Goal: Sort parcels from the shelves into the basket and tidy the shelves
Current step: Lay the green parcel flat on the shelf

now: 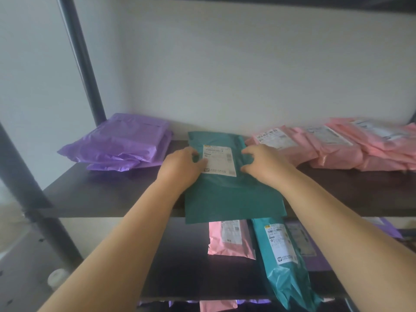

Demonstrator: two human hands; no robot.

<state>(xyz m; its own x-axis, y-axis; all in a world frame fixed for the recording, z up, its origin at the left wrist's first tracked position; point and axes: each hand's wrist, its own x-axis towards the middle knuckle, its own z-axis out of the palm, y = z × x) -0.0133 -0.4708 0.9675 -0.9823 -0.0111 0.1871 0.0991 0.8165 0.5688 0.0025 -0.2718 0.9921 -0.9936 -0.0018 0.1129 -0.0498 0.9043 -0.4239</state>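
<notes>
The dark green mailer (pixel 234 194) lies on the upper shelf (pixel 101 194) between the purple stack (pixel 121 143) and the pink stack (pixel 337 149), overhanging the front edge, and the left hand (pixel 180 165) and right hand (pixel 263 163), fingers curled onto its top (seemingly pinching the film), should lift it evenly, clear of both piles.
</notes>
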